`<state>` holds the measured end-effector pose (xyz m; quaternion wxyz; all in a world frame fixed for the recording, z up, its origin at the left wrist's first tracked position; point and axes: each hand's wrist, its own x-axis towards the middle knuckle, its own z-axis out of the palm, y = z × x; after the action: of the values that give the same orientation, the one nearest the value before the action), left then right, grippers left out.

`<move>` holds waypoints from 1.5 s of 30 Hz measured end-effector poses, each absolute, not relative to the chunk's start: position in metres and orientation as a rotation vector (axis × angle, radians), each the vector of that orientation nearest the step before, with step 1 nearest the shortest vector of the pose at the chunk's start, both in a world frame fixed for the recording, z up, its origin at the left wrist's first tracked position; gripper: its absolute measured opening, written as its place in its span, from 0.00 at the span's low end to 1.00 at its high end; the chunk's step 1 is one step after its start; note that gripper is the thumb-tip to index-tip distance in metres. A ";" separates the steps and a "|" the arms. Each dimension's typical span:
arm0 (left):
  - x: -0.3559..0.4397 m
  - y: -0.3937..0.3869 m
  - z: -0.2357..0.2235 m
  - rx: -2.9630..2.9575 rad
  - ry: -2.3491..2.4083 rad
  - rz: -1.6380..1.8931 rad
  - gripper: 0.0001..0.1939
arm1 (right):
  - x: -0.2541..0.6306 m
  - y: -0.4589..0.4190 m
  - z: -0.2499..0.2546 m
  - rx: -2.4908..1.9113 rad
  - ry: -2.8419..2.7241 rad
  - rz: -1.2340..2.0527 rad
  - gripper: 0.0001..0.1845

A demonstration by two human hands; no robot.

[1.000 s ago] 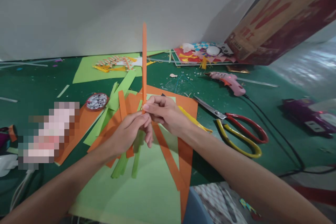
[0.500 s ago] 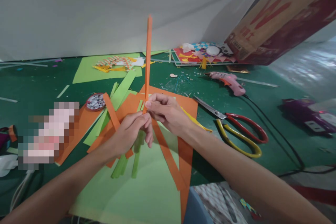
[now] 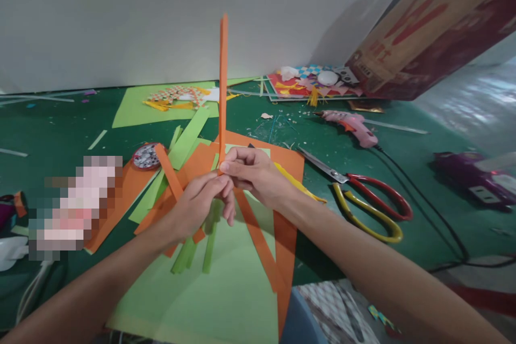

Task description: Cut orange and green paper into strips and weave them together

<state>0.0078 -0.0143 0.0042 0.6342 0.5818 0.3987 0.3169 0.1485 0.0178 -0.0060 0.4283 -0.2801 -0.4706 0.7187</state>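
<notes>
A narrow orange paper strip (image 3: 223, 86) stands upright, its lower end pinched between my two hands. My right hand (image 3: 250, 171) grips it between thumb and index finger. Just below and to the left, my left hand (image 3: 212, 193) holds the bottom end, which its fingers partly hide. Beneath my hands lie several thin green paper strips (image 3: 209, 244) on a light green sheet (image 3: 201, 301). Another orange strip (image 3: 258, 242) lies slanted to the right of my hands, and a shorter one (image 3: 169, 172) lies to the left.
Scissors (image 3: 342, 177) with red and yellow handles lie to the right, near a pink glue gun (image 3: 352, 124) with a black cord. A round tin (image 3: 145, 156) sits left. Woven paper pieces (image 3: 177, 98) lie at the back; a paper bag (image 3: 427, 27) stands at the far right.
The upright orange strip has shifted slightly left and stands straighter. My right hand has moved slightly down and left along with it; my left hand is nearly still.
</notes>
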 end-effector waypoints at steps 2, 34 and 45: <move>0.009 -0.014 0.004 1.330 0.910 0.724 0.15 | 0.148 0.018 -0.005 -0.717 -1.172 1.797 0.18; 0.002 -0.006 0.002 1.717 1.340 1.280 0.09 | 0.150 0.017 -0.003 -0.898 -1.293 1.930 0.14; 0.002 -0.007 0.002 1.716 1.351 1.281 0.09 | 0.150 0.018 -0.006 -0.836 -1.296 1.986 0.12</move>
<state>0.0025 -0.0066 0.0025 0.3004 0.6465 0.5089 0.4825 0.1502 0.0179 -0.0057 0.3082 -0.3162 -0.4904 0.7514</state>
